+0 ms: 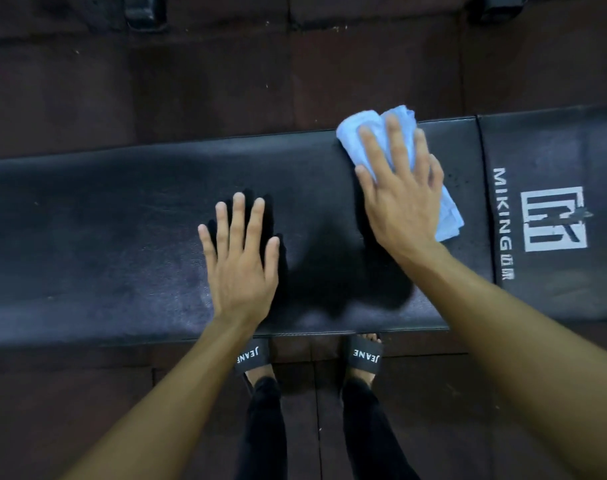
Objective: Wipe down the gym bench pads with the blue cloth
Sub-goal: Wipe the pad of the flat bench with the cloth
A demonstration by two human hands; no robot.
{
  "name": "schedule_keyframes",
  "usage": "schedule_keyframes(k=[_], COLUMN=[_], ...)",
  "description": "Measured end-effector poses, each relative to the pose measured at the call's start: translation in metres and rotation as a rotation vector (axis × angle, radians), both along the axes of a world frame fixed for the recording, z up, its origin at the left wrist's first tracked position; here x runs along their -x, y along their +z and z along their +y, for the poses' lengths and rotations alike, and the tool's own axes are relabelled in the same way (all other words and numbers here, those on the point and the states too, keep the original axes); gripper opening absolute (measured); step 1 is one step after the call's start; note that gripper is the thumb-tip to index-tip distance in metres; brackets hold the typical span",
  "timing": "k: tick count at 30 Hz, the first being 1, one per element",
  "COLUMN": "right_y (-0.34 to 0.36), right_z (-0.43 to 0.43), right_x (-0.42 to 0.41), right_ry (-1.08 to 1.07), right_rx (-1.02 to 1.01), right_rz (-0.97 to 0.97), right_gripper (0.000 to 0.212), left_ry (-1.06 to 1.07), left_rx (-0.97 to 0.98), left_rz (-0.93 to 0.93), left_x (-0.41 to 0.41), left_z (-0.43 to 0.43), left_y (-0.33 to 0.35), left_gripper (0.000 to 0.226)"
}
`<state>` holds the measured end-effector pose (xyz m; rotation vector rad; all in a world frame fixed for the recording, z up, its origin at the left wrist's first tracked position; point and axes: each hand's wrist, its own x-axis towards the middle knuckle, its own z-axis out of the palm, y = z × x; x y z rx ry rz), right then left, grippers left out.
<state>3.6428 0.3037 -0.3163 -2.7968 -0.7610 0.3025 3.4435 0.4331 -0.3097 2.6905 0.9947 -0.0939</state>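
Right hand [402, 199], fingers spread and straight, presses flat on the crumpled blue cloth [449, 216]; left hand [241, 268], open with fingers straight, rests palm-down on the long black pad [104, 237], well apart from the cloth; the cloth lies at the right end of this pad near its far edge, just beside the seam with the second pad [554, 150], which bears a white "MIKING" logo [554, 220]; below, two black slippers [251, 355] stand on the dark floor mats [191, 81].

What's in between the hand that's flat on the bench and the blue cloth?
Only bare black pad, darkened by shadow, in the head view. The left hand lies flat; the right hand presses the blue cloth.
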Motion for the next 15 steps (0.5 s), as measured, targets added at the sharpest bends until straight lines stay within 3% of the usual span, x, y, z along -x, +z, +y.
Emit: schedule_keyframes(k=[4,9,12,15], right_y=[0.002,0.003,0.001,-0.002], right_z=[-0.055,-0.088,-0.08,-0.049], right_x=[0.013,0.094,0.151,0.156], right_ry=[-0.125,-0.251,-0.179,-0.121], right_rx=[0.029,0.052,0.069,0.061], right_rz=[0.011,0.009,0.0,-0.021], right_gripper=[0.051,0.053,0.053,0.052], left_ry=[-0.03,-0.014,-0.023,-0.023], left_rx=[-0.019,-0.078,-0.083,-0.096], left_rz=[0.067,0.094,0.091,0.091], left_x=[-0.024,-0.025,-0.025,-0.025], left_z=[-0.011,-0.013,-0.012,-0.01], left_y=[-0.009,-0.019,-0.02,-0.02], left_gripper=[0.061,0.06,0.06,0.059])
